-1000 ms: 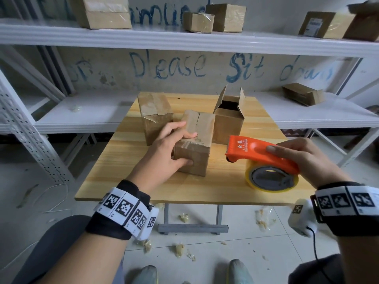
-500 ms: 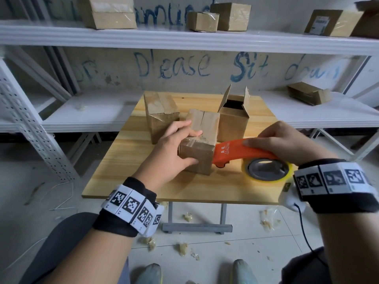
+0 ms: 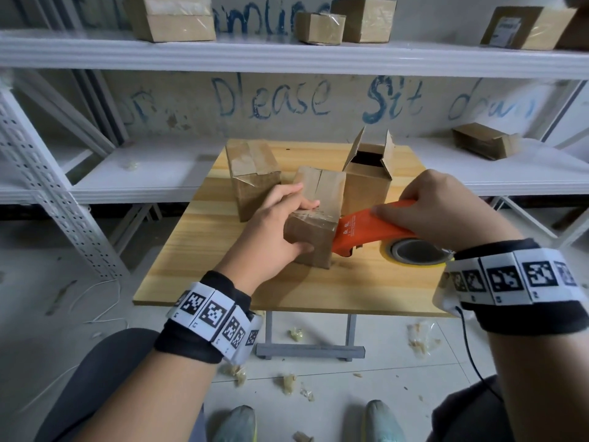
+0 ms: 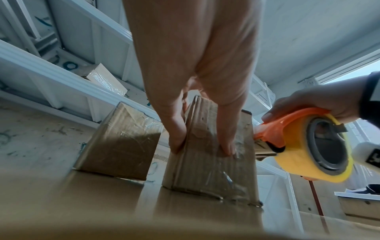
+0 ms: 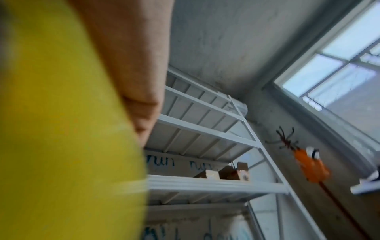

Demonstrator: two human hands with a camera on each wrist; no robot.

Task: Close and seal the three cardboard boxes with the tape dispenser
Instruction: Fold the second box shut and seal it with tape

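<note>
While my head looks down, blue writing on the wall (image 3: 315, 97) reads "Please Sit". On the tabletop (image 3: 223, 279) my left hand (image 3: 271, 231) grips the middle box (image 3: 314, 218), its flaps shut. A taped box (image 3: 253, 177) stands behind on the left; an open box (image 3: 368, 180), inside dark, stands behind on the right. My right hand (image 3: 443, 208) curls round the orange tape dispenser (image 3: 366, 228), its nose pointing left against the middle box.

From my left wrist, thumb and fingers (image 4: 227, 138) pinch that box's near face; the dispenser's yellow roll (image 4: 316, 149) faces the camera.

From my right wrist, only blurred yellow roll and palm show.
</note>
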